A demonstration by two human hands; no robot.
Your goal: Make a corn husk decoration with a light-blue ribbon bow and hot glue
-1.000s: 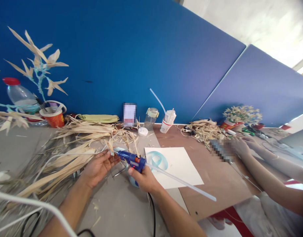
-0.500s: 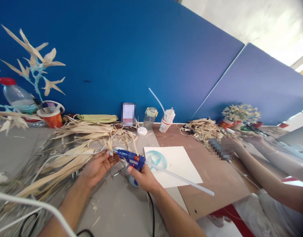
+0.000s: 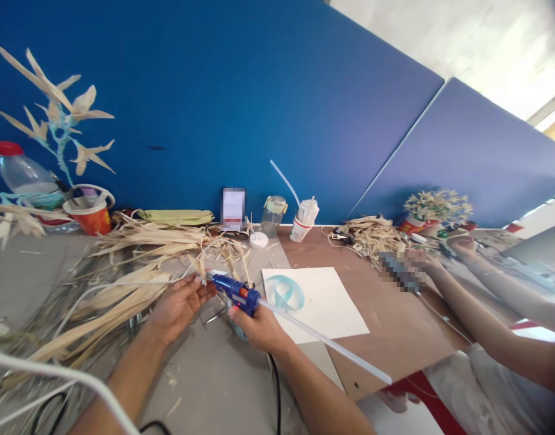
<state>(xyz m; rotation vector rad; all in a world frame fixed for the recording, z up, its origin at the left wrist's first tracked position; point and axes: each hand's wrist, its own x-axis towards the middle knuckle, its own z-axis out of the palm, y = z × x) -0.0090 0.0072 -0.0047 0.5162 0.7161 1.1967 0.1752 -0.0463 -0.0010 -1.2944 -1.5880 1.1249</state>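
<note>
At the near edge, both forearms enter from the bottom of the frame, cut off there, with a white wire arcing across the lower left corner and a black cord point(image 3: 277, 393) trailing off beside the right wrist. The right hand point(image 3: 258, 328) is closed around the grip of a blue glue gun point(image 3: 234, 290), whose clear glue stick point(image 3: 331, 345) juts out behind it toward the right, over a white sheet of paper point(image 3: 325, 302) carrying a loop of pale blue ribbon point(image 3: 284, 291). The gun's nozzle points left at the left hand point(image 3: 177, 307), whose fingers pinch a small husk piece point(image 3: 200, 269) at their tips; how the nozzle meets it is too small to make out. Bare grey table point(image 3: 214, 380) lies between the arms, the only open room nearby; left of it dried husk strips point(image 3: 109, 302) crowd the surface. To the right a brown board point(image 3: 395, 326) overhangs the table edge. Another person's arms point(image 3: 476, 326) reach in from the right, their hands partly blurred. Farther back stand a jar point(image 3: 273, 215), a cup holding sticks point(image 3: 304, 220), a red cup point(image 3: 89, 214), a bottle point(image 3: 26, 178) cut by the left border, and a husk branch point(image 3: 55, 115), all against the blue partition point(image 3: 259, 90).
</note>
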